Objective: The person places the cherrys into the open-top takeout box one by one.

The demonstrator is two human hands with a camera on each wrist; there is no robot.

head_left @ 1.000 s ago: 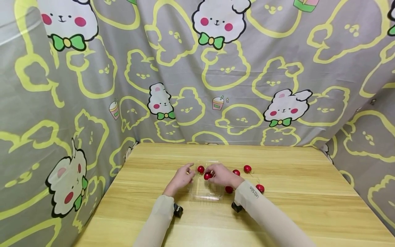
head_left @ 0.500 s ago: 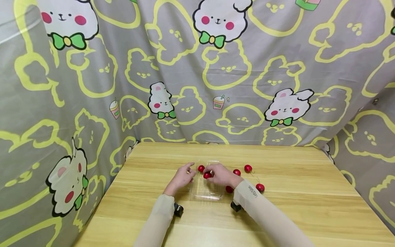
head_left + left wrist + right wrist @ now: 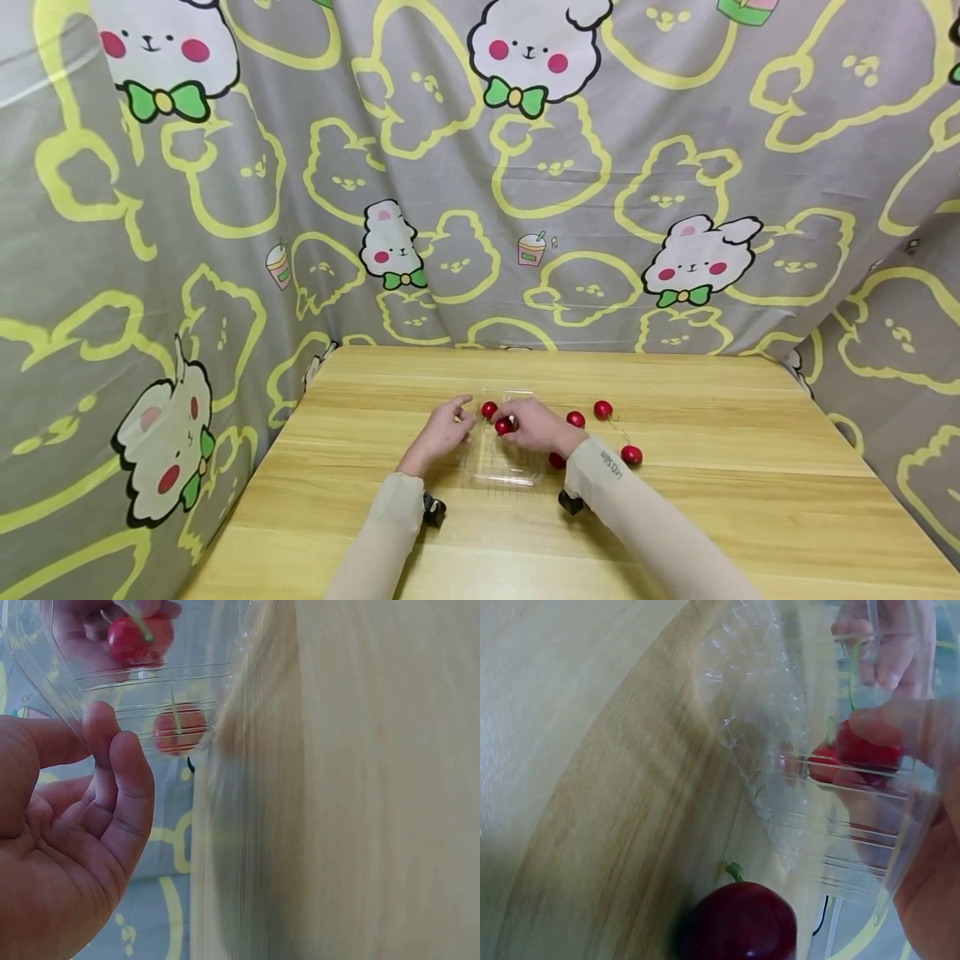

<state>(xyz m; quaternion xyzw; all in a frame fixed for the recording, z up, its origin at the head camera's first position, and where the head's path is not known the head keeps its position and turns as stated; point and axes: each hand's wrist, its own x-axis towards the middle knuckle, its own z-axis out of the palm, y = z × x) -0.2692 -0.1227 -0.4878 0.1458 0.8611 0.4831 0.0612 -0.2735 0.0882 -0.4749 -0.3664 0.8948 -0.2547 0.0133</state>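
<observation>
A clear plastic box (image 3: pixel 495 467) stands on the table between the two hands. Inside it, near the far left corner, lies a red cherry (image 3: pixel 489 410) with a green stem. My right hand (image 3: pixel 531 423) reaches into the box and holds another cherry (image 3: pixel 504 426) by thumb and fingers; its green stem shows in the left wrist view. At the box's left side is my left hand (image 3: pixel 444 429), its fingers loosely bent. In the left wrist view the left fingertips (image 3: pixel 131 750) are at the box wall; whether they press it I cannot tell.
Several more cherries lie right of the box: one (image 3: pixel 575 419) beside the right wrist, one (image 3: pixel 557 460) partly under the forearm, and a pair (image 3: pixel 603 409) farther right with thin stems. The wooden table (image 3: pixel 712 483) meets a patterned curtain (image 3: pixel 585 183) behind.
The right hand and its cherry have shifted very slightly inside the box. The left hand and the box have stayed in place.
</observation>
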